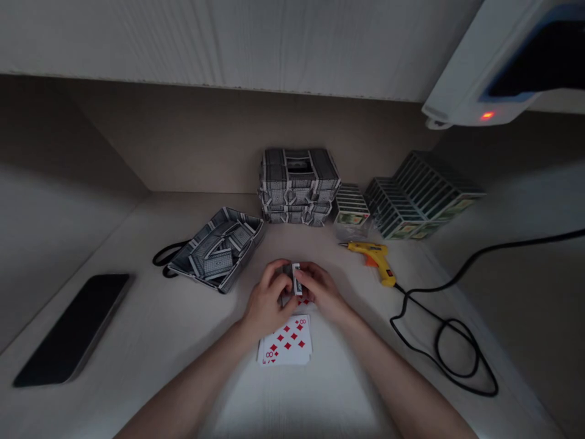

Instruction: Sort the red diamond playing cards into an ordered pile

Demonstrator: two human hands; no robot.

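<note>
Between both hands, above the table's middle, is a folded playing card (297,281), its white edge facing me. My left hand (270,299) grips it from the left with curled fingers. On the right side my right hand (323,291) presses it between thumb and fingers. The fingers partly cover its shape. Just below my hands lies a loose pile of playing cards (287,342), face up, with the eight of diamonds on top. Another red-marked card shows partly under my fingers.
Left of my hands is a basket (231,281) made of folded cards, with folded cards inside. Stacked card-built boxes (299,177) and boxed card decks (414,201) stand behind. A yellow glue gun (375,259) with a black cord lies right, a phone (73,329) left. A power strip (466,91) hangs upper right.
</note>
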